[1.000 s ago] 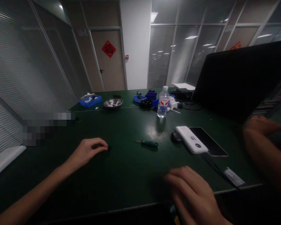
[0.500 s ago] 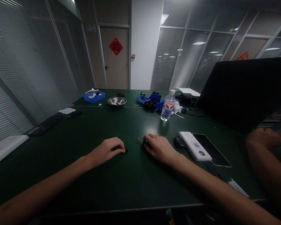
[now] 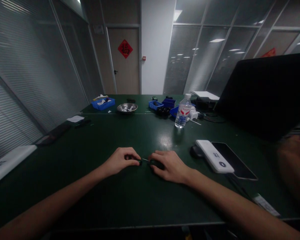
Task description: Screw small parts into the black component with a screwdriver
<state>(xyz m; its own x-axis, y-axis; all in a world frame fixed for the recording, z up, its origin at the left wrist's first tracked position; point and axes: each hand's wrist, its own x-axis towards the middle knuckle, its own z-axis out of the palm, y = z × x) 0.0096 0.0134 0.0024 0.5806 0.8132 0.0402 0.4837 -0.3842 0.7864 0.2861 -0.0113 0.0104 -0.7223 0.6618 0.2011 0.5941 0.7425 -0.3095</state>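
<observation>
My left hand [image 3: 121, 160] rests low over the green table, its thumb and fingertips pinched on a small black piece [image 3: 140, 162]. The piece is mostly covered, so its kind does not show. Facing it, my right hand [image 3: 168, 165] lies with curled fingers round a dark-handled tool [image 3: 157, 163]. A thin metal shaft comes out of that handle and points left, its tip at or very near the black piece. Whether the two touch I cannot tell.
Right of my right hand lie a white power bank [image 3: 213, 156] and a phone [image 3: 236, 161]. Farther back stand a water bottle [image 3: 183, 111], a metal bowl [image 3: 127, 108] and blue trays [image 3: 103, 104]. A black monitor [image 3: 267, 96] and another person's hand [image 3: 293, 153] are at right.
My hands have come closer together. The tool's metal tip has gone from a gap away to right beside the black piece. The view has shifted slightly.
</observation>
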